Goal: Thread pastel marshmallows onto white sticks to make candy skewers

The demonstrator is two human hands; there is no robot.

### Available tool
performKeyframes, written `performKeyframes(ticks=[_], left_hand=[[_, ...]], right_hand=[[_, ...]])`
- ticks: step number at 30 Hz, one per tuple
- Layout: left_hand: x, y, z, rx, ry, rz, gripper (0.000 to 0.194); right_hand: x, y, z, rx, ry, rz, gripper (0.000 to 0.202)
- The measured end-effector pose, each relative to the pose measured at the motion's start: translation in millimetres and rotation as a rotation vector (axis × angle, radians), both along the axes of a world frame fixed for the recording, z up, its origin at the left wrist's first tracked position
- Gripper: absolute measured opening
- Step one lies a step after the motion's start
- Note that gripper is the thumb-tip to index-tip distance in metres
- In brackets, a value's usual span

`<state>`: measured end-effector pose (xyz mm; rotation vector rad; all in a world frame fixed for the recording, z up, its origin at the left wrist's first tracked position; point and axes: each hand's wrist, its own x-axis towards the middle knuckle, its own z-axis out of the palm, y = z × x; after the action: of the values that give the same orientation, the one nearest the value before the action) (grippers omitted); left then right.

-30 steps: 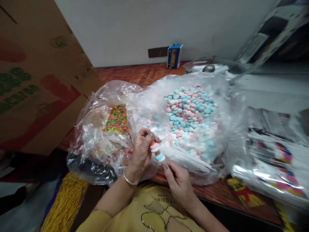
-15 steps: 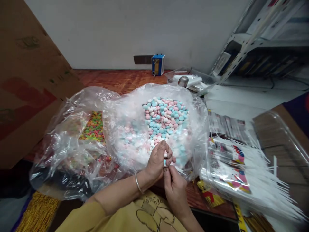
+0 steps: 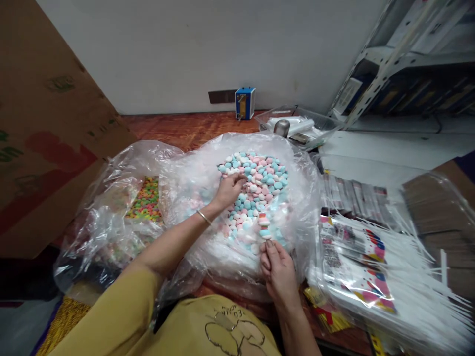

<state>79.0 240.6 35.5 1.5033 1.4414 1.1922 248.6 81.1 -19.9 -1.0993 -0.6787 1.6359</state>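
A large clear plastic bag [image 3: 302,198] lies open around a heap of pink, white and blue candies [image 3: 265,180]. My left hand [image 3: 230,190] reaches over the heap, its thumb and fingers pinched together at the candies; whatever is between the fingertips is too small to tell. Near the bag's front edge, my right hand [image 3: 278,264] grips the lower end of a short candy stack [image 3: 264,226], which stands up from the fingers with white, blue and orange pieces. The stack's lower end is hidden by the fingers.
On the left, another plastic bag [image 3: 107,222] holds colourful small candies [image 3: 146,200] beside a cardboard box [image 3: 44,133]. A clear tray [image 3: 330,296] with printed packets and white sticks is at the right. Behind stand a blue box [image 3: 245,104] and a clear tray with a metal cup [image 3: 282,127].
My left hand has left my right hand and moved up onto the candy heap. My right hand has shifted slightly right and up, and the stack it holds now shows. The view has shifted slightly.
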Motion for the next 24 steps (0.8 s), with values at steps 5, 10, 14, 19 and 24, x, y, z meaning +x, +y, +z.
performKeyframes(ticks=[5, 10, 14, 19, 24], left_hand=[[10, 40, -6.4, 0.264, 0.496, -0.039, 0.016], [28, 52, -7.4, 0.293, 0.733, -0.151, 0.023], [25, 58, -9.5, 0.277, 0.84, -0.229, 0.021], [21, 58, -2.3, 0.23, 0.64, -0.175, 0.015], [20, 54, 10.2, -0.074, 0.228, -0.298, 0.011]], right_hand=[[13, -11, -8.4, -0.053, 0.063, -0.06, 0.055], [15, -12, -14.8, -0.051, 0.048, -0.052, 0.053], [14, -11, -17.5, -0.024, 0.026, -0.036, 0.053], [14, -11, -15.6, -0.028, 0.031, -0.028, 0.054], [13, -11, -18.0, -0.027, 0.05, -0.023, 0.054]])
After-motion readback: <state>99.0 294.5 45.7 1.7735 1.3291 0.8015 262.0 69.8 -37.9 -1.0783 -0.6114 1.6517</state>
